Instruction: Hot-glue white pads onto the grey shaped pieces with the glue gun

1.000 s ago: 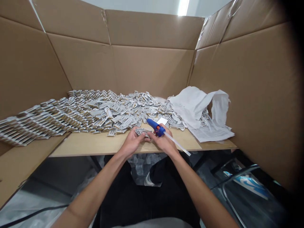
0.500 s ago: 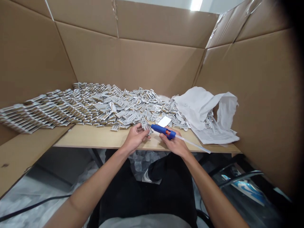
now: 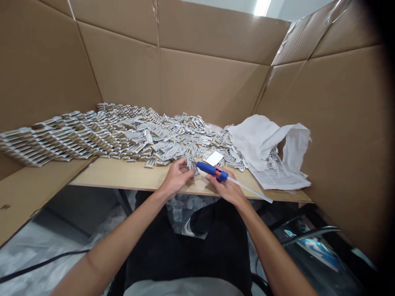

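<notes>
- Overlapped rows of grey-and-white plastic pieces (image 3: pixel 46 137) lie at far left and merge into a loose pile of pieces (image 3: pixel 173 139) behind the hands.
- Wooden tabletop (image 3: pixel 120 174): its surface extends left of the hands, and its front edge runs just below them. Both wrists project past this edge.
- Left hand (image 3: pixel 176 177): fingers curled, grasping a single grey-and-white piece (image 3: pixel 192 165) at the fingertips.
- Held piece: stands tilted between the hands, just in front of the pile.
- Hot glue gun (image 3: pixel 210 168): blue body, nozzle pointing left at the held piece. Contact between nozzle and piece cannot be confirmed.
- Right hand (image 3: pixel 226 190): closed around the glue gun's grip.
- Clear glue stick (image 3: pixel 249 190): extends from the gun's rear, toward lower right, over the table edge.
- White card (image 3: pixel 214 158): lies on the pile, just beyond the gun.
- Crumpled white sheet (image 3: pixel 262 137) and printed paper (image 3: pixel 280 179): lie at right, beside the pile.
</notes>
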A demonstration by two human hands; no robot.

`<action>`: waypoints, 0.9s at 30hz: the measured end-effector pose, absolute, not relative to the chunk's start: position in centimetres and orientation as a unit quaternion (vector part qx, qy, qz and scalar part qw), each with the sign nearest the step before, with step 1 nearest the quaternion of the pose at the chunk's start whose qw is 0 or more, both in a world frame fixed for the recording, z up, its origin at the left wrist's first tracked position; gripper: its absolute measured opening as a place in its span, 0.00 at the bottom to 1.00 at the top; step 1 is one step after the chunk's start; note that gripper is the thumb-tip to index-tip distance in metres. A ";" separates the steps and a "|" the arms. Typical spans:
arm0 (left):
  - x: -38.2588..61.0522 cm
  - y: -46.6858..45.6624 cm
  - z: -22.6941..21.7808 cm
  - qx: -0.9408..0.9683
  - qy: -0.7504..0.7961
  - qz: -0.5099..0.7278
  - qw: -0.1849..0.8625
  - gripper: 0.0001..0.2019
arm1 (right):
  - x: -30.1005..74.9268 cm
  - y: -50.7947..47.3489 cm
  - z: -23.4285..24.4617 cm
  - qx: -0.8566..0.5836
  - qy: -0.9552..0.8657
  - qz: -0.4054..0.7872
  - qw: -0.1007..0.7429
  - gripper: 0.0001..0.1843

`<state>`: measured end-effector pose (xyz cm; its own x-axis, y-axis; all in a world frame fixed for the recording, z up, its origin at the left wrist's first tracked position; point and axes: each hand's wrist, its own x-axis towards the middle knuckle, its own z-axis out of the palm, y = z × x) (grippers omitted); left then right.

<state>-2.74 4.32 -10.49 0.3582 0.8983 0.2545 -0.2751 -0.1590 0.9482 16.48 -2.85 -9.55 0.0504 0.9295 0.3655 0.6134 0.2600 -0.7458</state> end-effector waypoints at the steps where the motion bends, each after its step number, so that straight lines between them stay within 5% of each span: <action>1: -2.7 4.3 -10.6 0.576 0.272 0.499 0.588 0.17 | 16.4 -2.8 -9.6 -0.579 -0.665 0.182 0.436 0.22; 27: -2.7 4.8 -11.4 0.593 0.290 0.515 0.547 0.12 | 16.6 -2.2 -10.7 -0.537 -0.713 0.116 0.435 0.24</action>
